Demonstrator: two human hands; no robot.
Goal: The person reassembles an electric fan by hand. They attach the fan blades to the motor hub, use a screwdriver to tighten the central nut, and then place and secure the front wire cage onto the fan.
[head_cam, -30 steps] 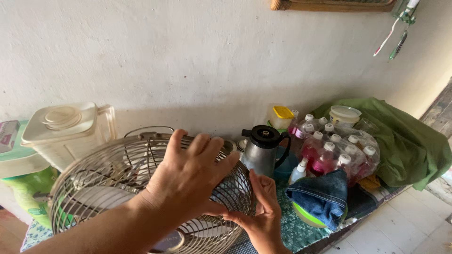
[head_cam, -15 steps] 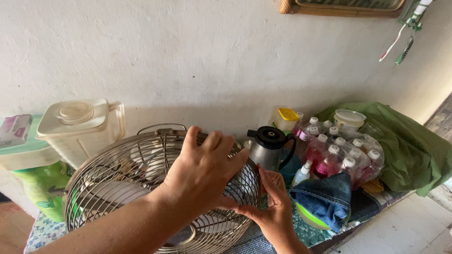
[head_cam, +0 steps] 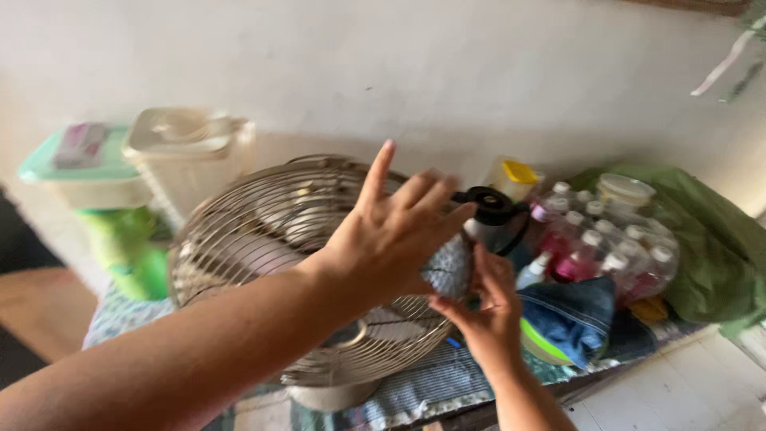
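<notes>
We are working at the wire fan guard point(head_cam: 263, 239) — a round metal cage standing on the patterned cloth point(head_cam: 447, 383) of a low table against the white wall point(head_cam: 359, 72). Our left hand point(head_cam: 395, 235) is lying over the cage's right rim, fingers spread and flat against the wires, pressing rather than clenched around anything. Our right hand point(head_cam: 487, 307) is meeting it from below at the same rim, thumb and fingertips pinching at the edge of the guard; the frame is blurred, so we cannot tell whether they are closing on a clip or only on the wire.

As far as we are judging it, the guard is sitting whole on the fan, with blades showing dimly behind the wires — nothing is looking detached yet, and the work at the rim seems to be in its early part.

Just beyond the grip, a steel jug with a black lid point(head_cam: 491, 215) is standing. Further right, a pack of pink bottles point(head_cam: 606, 255) and a folded denim cloth point(head_cam: 570, 315) over a green bowl point(head_cam: 542, 345), then a green sheet point(head_cam: 702, 247). To the far side of the cage, a cream plastic jug point(head_cam: 187, 156) and a lidded tub point(head_cam: 80, 172).
</notes>
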